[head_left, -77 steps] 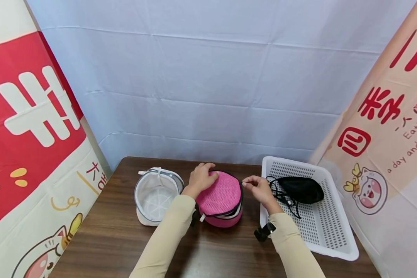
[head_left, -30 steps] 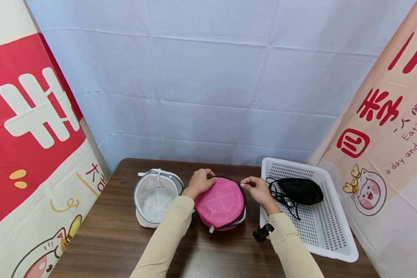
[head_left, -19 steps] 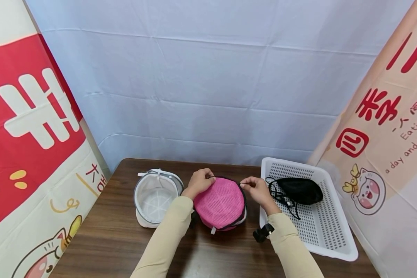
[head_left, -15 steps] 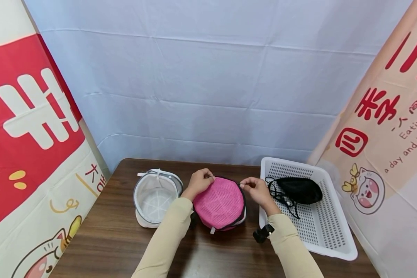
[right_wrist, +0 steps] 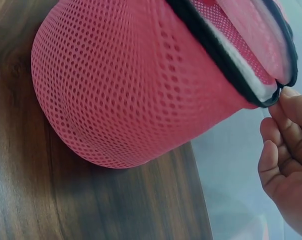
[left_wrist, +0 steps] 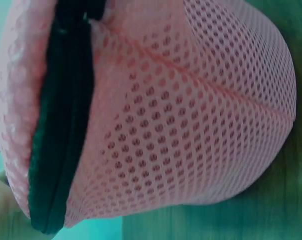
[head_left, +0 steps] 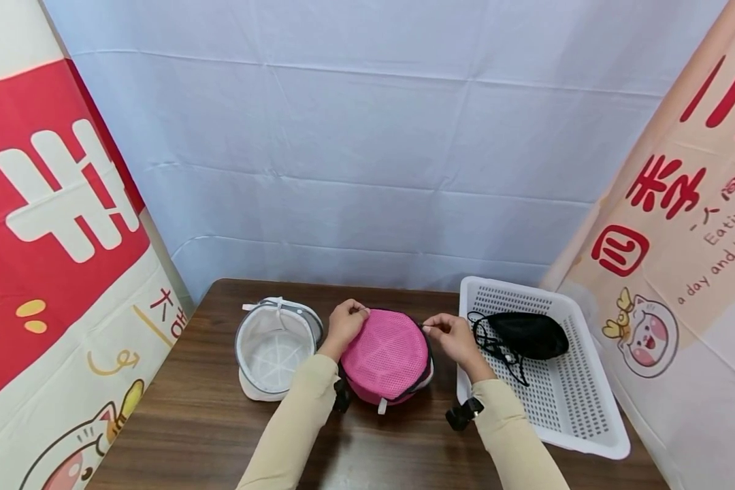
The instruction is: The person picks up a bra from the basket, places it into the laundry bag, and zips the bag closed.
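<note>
A round pink mesh laundry bag (head_left: 386, 354) with a black zipper edge stands on the wooden table, its lid flap partly zipped. My left hand (head_left: 346, 325) pinches the rim at the bag's far left. In the left wrist view, a bit of that hand's fingers (left_wrist: 6, 205) shows beside the black zipper band (left_wrist: 61, 145). At the right of the rim, my right hand (head_left: 453, 337) pinches the zipper at the slider, with the pull hidden by the fingertips. The right wrist view shows the zipper parted beyond that pinch, with white lining (right_wrist: 241, 62) inside the gap.
Left of the pink bag stands an uncovered white mesh bag (head_left: 254, 391) with a grey rim. A white plastic basket (head_left: 588, 401) at the right holds a black pouch (head_left: 529, 335) and black cords (head_left: 496, 347). Behind the table (head_left: 190, 408) hangs a pale blue cloth (head_left: 367, 170).
Since the earliest frame, the pink bag has turned, its white tag shifting right, and the gap at its front right has narrowed. My left hand has just slid slightly left along the rim.
</note>
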Tool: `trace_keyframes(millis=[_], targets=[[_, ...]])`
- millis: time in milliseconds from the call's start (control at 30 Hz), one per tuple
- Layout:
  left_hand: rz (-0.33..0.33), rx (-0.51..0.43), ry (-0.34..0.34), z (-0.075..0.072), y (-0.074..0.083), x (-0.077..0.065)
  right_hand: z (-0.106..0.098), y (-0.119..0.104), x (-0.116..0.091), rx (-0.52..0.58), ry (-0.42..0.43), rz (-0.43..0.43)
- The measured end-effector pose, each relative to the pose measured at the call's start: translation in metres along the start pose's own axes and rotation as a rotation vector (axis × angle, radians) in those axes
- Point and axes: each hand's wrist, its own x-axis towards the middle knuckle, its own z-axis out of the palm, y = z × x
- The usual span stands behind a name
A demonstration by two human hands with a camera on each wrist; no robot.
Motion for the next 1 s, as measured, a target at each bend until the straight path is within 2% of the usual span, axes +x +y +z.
trace_keyframes(millis=[100,300,433,667,1000], targets=[[-0.038,-0.048,0.024,0.0,0.001,-0.002,0.0,0.001,-0.001,0.007,0.011,0.012],[-0.106,-0.168,0.118,-0.002,-0.004,-0.003,-0.002,0.004,-0.006,0.018,0.003,0.042],[-0.14,-0.233,0.143,-0.001,-0.005,-0.005,-0.004,0.005,-0.009,0.013,0.003,0.023],[-0.132,-0.249,0.166,0.002,-0.002,-0.007,-0.006,0.002,-0.011,0.004,0.016,0.025],[-0.155,-0.266,0.162,0.003,-0.002,-0.01,-0.007,0.001,-0.012,0.003,0.002,0.04]])
